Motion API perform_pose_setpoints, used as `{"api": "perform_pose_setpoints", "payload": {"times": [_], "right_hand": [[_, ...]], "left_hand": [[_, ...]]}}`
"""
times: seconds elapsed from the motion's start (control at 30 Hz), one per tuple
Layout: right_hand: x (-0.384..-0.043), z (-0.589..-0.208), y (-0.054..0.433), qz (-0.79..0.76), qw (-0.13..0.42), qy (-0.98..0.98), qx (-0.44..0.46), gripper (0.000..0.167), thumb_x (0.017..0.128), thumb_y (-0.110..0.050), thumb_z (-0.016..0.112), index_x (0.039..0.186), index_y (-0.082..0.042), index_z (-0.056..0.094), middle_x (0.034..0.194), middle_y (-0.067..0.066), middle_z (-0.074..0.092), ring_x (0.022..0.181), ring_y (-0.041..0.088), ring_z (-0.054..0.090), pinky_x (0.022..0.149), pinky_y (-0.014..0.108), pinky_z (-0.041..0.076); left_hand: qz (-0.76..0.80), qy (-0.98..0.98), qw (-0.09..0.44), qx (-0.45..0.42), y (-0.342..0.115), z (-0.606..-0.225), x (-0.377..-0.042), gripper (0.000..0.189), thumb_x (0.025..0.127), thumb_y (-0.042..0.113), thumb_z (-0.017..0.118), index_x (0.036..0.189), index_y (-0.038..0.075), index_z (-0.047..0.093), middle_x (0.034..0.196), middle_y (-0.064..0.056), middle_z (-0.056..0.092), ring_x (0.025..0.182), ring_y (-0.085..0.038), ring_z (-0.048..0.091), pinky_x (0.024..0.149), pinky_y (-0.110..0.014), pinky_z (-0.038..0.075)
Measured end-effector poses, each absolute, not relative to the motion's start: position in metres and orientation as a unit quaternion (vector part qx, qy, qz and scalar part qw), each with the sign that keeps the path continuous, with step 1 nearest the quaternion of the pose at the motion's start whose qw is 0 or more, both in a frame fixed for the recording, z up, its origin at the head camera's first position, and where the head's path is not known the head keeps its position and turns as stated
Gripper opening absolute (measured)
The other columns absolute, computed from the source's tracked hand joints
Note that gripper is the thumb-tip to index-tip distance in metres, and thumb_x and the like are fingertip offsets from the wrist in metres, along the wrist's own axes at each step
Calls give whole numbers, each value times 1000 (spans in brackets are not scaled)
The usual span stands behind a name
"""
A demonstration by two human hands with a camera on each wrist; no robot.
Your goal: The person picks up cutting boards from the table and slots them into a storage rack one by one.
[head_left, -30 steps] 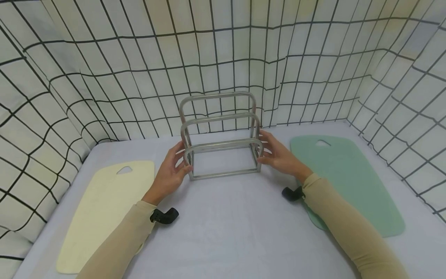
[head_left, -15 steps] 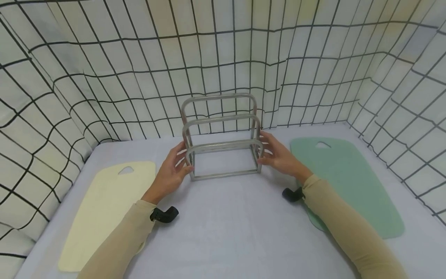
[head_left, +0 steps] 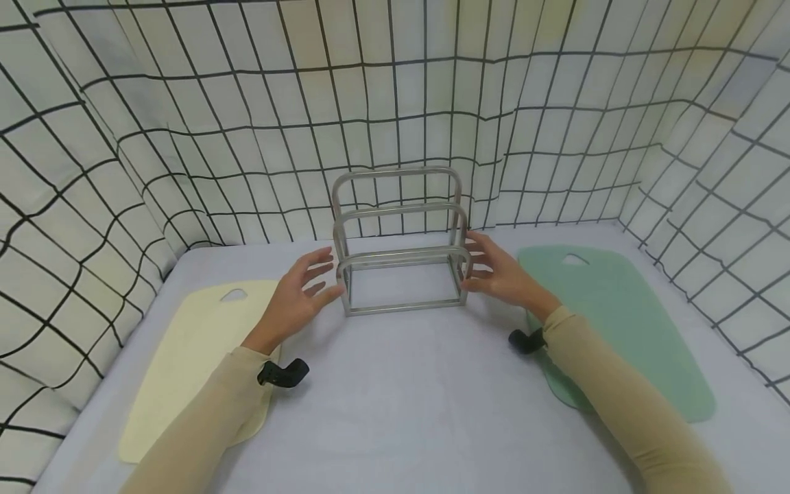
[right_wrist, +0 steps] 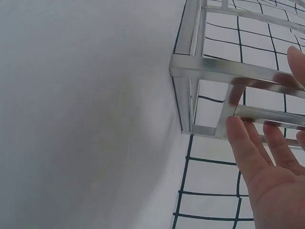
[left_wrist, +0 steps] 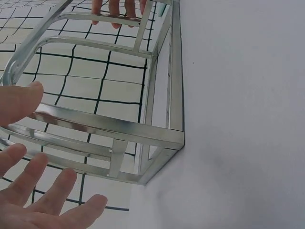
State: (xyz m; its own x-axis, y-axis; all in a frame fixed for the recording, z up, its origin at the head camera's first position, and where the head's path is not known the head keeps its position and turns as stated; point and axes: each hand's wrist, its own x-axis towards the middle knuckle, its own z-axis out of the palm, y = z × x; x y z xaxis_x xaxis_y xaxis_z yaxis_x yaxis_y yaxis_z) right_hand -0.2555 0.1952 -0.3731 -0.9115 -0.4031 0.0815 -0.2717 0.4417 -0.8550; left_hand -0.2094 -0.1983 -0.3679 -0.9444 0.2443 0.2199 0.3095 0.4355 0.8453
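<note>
1 metal rack [head_left: 404, 255], upright between the left hand [head_left: 293, 302] and the right hand [head_left: 509, 276].
Left's fingers are spread just beside it, right's loosely extended alongside, contact unclear. It stands on white cloth [head_left: 426, 405], between a cream board [head_left: 204, 343] and a green board [head_left: 617, 322].

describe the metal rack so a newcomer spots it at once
On the white tabletop, in front of the grid-patterned backdrop, look between the left hand and right hand. The metal rack stands there. Its three upright hoops set it apart from the flat cream cutting board and green cutting board.
</note>
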Motion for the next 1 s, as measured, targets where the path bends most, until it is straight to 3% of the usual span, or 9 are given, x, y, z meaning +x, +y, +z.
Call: {"api": "perform_pose_setpoints", "payload": {"times": [0.37,0.8,0.9,1.0], "right_hand": [[-249,-362,219,-451,38,869,-202,92,88,-8,78,163,-22,26,157,18,45,140,44,52,112,56,52],[-241,-350,247,-394,-11,901,-180,83,89,-12,78,159,-19,34,152,14,50,133,36,58,107,55,55],[-238,-346,255,-386,-24,904,-181,82,90,-13,78,159,-18,35,152,15,51,132,36,58,106,56,55],[-236,-342,263,-377,-36,908,-178,80,91,-14,78,158,-17,36,152,15,51,132,36,58,106,57,55]], "left_hand": [[-491,-854,68,-159,-197,-344,-200,74,98,26,72,158,15,31,155,-14,45,147,-35,46,122,-57,40],[-475,-851,112,-192,-192,-324,-193,70,99,20,69,157,14,32,152,-15,47,142,-32,50,119,-55,45],[-474,-849,122,-200,-190,-319,-191,68,98,17,68,157,14,33,150,-13,48,141,-31,51,117,-48,47],[-483,-840,132,-207,-186,-312,-188,67,98,14,68,156,13,35,149,-13,49,140,-30,52,114,-32,49]]}}
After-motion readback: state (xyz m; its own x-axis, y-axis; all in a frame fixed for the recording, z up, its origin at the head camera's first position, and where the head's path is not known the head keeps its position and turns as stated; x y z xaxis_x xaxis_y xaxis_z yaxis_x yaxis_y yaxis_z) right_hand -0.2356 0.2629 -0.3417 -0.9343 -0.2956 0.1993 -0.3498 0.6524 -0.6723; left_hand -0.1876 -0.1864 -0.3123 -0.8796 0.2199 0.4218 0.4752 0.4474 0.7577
